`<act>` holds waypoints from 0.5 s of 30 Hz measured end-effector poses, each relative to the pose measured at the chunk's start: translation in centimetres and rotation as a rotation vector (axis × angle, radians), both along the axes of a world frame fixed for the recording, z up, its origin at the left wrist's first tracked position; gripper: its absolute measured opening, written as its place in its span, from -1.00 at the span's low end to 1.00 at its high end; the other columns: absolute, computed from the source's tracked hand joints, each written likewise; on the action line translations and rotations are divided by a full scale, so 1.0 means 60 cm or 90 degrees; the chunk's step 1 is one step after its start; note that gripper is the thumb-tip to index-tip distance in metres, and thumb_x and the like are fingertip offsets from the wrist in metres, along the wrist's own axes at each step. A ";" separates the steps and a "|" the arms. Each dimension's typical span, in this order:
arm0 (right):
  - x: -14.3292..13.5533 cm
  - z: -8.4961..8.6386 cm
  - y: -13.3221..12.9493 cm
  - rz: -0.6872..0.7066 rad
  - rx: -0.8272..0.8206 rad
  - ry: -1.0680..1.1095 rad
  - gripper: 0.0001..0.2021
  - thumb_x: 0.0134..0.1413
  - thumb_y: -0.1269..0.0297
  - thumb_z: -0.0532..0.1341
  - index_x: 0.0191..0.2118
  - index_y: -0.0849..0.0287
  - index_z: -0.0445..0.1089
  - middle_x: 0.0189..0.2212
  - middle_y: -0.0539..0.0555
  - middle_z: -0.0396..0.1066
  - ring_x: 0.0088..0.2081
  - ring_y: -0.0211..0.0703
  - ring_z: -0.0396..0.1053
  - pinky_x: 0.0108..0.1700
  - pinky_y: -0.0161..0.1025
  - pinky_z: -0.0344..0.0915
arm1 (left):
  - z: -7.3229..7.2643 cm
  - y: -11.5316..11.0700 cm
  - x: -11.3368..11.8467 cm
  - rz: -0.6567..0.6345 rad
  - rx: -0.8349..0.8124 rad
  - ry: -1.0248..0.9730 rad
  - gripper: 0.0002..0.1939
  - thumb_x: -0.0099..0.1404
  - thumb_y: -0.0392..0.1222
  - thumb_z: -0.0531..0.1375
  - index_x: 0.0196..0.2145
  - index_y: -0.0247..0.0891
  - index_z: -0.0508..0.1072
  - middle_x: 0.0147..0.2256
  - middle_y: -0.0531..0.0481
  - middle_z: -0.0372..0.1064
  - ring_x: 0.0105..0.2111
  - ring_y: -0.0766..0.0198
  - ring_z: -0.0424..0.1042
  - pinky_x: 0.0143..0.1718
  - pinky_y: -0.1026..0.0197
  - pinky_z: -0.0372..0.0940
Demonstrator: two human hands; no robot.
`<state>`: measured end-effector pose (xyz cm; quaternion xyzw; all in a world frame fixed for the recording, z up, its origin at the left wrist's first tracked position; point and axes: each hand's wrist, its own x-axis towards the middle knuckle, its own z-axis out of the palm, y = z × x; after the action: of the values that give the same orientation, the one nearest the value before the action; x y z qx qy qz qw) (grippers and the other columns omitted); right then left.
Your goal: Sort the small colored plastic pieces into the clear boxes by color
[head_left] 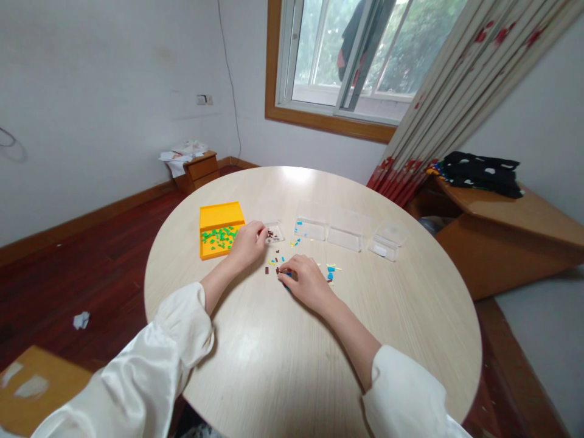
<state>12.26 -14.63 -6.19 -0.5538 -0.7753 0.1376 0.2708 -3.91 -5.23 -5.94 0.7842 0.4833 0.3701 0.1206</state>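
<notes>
Scattered small brown, blue and yellow plastic bricks lie mid round pale wooden table, just right of shallow orange plastic tray holding green pieces. Right hand rests on bricks, fingers curled; grip unclear. Left hand pinches small brown piece at small clear plastic box, right of tray. More clear boxes farther right.
</notes>
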 end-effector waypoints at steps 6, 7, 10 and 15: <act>-0.002 -0.008 0.005 -0.006 -0.034 -0.027 -0.95 0.03 0.42 0.24 -0.36 0.17 0.46 -0.33 0.08 0.44 -0.23 -0.15 0.33 -0.15 -0.20 0.14 | 0.004 0.006 -0.005 0.085 -0.033 0.071 -0.61 0.32 -0.12 -0.02 -0.57 -0.31 0.40 -0.58 -0.03 0.30 -0.55 0.30 0.17 -0.46 0.23 -0.01; -0.001 -0.009 0.006 -0.008 -0.037 -0.031 -0.94 0.03 0.42 0.23 -0.36 0.18 0.46 -0.33 0.08 0.44 -0.23 -0.15 0.33 -0.14 -0.20 0.14 | 0.005 0.006 -0.005 0.082 -0.041 0.069 -0.58 0.33 -0.10 -0.03 -0.59 -0.31 0.39 -0.61 -0.02 0.27 -0.57 0.32 0.15 -0.47 0.23 -0.03; 0.002 -0.011 0.007 -0.013 -0.021 -0.034 -0.91 0.09 0.41 0.19 -0.37 0.18 0.45 -0.34 0.09 0.44 -0.23 -0.14 0.33 -0.15 -0.19 0.14 | 0.003 0.005 -0.004 0.021 -0.048 0.041 -0.52 0.33 -0.08 -0.04 -0.65 -0.32 0.37 -0.66 0.02 0.21 -0.60 0.35 0.12 -0.48 0.24 -0.04; 0.013 -0.010 0.014 -0.070 0.030 0.041 -0.85 0.12 0.39 0.13 -0.40 0.18 0.44 -0.40 0.08 0.43 -0.30 -0.16 0.32 -0.20 -0.21 0.16 | -0.002 -0.003 0.002 -0.179 0.022 0.004 -0.77 0.23 -0.17 0.13 -0.51 -0.31 0.45 -0.46 -0.03 0.39 -0.38 0.27 0.30 -0.26 0.21 0.15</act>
<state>13.01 -13.81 -6.79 -0.5844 -0.7376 0.1218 0.3155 -3.81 -5.41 -6.05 0.8474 0.3624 0.3552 0.1565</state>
